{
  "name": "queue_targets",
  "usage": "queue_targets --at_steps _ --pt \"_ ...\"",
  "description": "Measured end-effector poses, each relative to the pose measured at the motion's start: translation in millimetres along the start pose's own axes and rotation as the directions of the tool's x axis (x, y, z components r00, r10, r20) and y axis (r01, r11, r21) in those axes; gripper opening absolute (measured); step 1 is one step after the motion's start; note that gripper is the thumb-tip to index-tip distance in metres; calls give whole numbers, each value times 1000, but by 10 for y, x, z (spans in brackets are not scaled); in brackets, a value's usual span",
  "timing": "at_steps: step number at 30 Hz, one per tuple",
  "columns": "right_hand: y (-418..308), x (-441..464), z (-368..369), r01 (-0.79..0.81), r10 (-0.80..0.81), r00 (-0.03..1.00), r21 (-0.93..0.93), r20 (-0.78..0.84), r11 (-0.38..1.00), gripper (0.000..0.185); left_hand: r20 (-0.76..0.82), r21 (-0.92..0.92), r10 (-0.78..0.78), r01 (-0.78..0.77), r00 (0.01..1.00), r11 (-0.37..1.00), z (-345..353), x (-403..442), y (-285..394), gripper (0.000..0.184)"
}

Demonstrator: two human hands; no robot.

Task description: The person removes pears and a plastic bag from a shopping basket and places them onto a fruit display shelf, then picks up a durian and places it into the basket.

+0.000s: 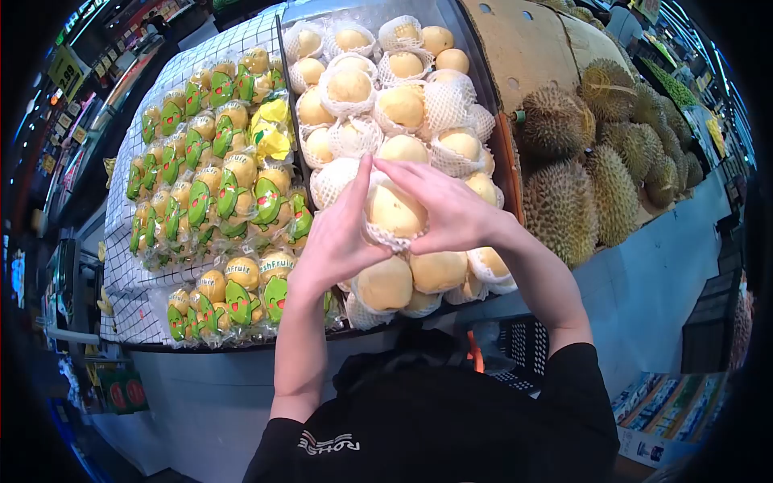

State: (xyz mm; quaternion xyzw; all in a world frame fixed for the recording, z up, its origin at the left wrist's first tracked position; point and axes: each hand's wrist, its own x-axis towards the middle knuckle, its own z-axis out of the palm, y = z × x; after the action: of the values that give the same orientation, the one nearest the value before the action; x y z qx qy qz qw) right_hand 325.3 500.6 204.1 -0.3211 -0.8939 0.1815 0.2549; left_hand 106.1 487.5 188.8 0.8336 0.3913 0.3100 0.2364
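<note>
Left hand [342, 233] and right hand [452, 203] cup one yellow fruit [396, 211] between them, fingertips nearly meeting beyond it — probably to steady it above the heaped fruit [403, 106]; its foam net [386, 238] likely prevents bruising.

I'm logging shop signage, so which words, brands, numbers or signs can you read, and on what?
"shFruit": clear fruit bag, word's start not visible.
"2.99", probably: price sign at upper left.
"ROH", rest unclear: black shirt.
Too small or blurred: shelf labels at left, printing on the lower-right carton.
</note>
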Motion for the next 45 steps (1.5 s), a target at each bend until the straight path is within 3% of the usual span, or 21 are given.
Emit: queue_targets --at_steps 4,9,11,13,15,21,23,30,32,35,36,38,45 --pt "411 361 -279 -26 24 992 -13 -128 1000 94 -84 45 107 -104 991 994 -92 640 -137 107" --pt "993 839 -556 -11 -1 967 -46 -254 999 90 -106 49 84 -79 991 996 -230 1350 -402 99" --pt "1224 1031 -652 -57 24 942 -90 -334 994 89 -129 219 152 -121 980 968 -246 1580 -614 94" --pt "1467 1198 -717 -80 42 937 -95 -347 992 89 -136 236 102 -68 985 969 -221 1731 -779 87" --pt "1748 1368 -691 -99 38 915 -133 -402 986 89 -169 470 -38 115 985 875 -157 1875 -892 82" --pt "2114 1624 -577 -155 122 958 -111 -261 982 93 -187 534 -85 174 979 827 -123 2039 -1183 78" --pt "2201 1636 -494 -28 3 967 -92 -254 995 96 -228 458 -26 131 973 879 -105 2023 -1297 72" --pt "2207 1562 -554 -118 120 988 27 -97 993 99 -365 362 17 125 931 924 30 1955 -1426 63" --pt "2227 1563 -590 -144 152 988 202 -21 969 97 -408 367 31 133 912 920 49 1950 -1418 60" --pt "2302 1645 -576 -157 163 987 270 0 950 94 -423 372 31 142 906 917 71 1925 -1384 62" --pt "2279 1656 -567 -157 164 986 270 -6 950 94 -420 375 37 137 907 917 68 1924 -1374 62" --pt "2228 1675 -537 -164 162 986 35 44 986 92 -408 400 26 154 913 903 60 1918 -1373 61" --pt "2224 1639 -470 -96 100 993 72 -62 993 96 -337 467 -8 174 942 867 -36 1906 -1274 66"
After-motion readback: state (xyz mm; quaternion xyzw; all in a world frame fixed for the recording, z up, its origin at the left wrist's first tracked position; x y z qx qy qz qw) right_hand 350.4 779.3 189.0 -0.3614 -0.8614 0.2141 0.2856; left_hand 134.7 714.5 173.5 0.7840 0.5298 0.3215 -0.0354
